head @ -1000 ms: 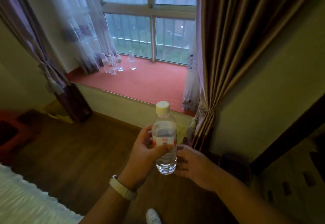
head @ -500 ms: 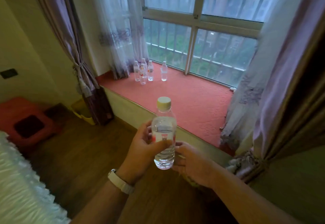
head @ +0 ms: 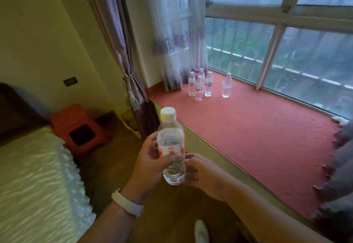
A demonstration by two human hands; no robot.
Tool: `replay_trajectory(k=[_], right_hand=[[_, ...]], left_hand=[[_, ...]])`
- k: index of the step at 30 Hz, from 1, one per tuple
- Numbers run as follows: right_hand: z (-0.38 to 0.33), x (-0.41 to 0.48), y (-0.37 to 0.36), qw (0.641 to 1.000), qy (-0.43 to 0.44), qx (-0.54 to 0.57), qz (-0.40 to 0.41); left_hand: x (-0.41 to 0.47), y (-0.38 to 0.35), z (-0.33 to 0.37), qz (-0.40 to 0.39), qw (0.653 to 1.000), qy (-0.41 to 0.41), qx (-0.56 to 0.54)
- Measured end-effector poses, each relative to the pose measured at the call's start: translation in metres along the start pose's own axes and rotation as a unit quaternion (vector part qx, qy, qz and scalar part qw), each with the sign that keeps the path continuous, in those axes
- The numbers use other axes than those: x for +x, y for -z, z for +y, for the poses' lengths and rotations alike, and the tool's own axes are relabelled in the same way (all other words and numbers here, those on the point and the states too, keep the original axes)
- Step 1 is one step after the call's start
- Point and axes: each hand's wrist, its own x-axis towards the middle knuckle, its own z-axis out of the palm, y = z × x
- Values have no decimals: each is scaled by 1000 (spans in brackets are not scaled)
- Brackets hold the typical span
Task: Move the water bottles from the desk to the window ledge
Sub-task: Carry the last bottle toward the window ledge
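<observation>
Five bottles (head: 202, 85) stand upper centre on the red ledge (head: 257, 137), while at lower centre the left hand (head: 147, 164) has its grip closed around an upright capped bottle (head: 172, 147), the right hand (head: 202, 174) touching its base, fingers loosely curled.

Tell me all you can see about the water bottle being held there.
The held bottle is small, clear plastic with a white screw cap, a red-and-white label band, and water inside. It is upright, in the air over the wooden floor, short of the window ledge. The left hand wraps its middle; the right hand touches its lower side.
</observation>
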Motion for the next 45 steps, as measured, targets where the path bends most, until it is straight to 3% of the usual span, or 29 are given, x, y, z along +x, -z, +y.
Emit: replay_trajectory(k=[16,22,34,45], right_hand=[[-131,197,28,999,-24,-20,-37],[-157,271,30,1000,-27,-11,6],[-221,417,18,982,12,93,162],[-244,472,67,949,37,146,277]], left_hand=[[223,40,6,42,999,12,24],[310,72,-15,14,999,29,5],[527,135,-45,-177,982,72,-9],[640,96,-64,-310,945,97,44]])
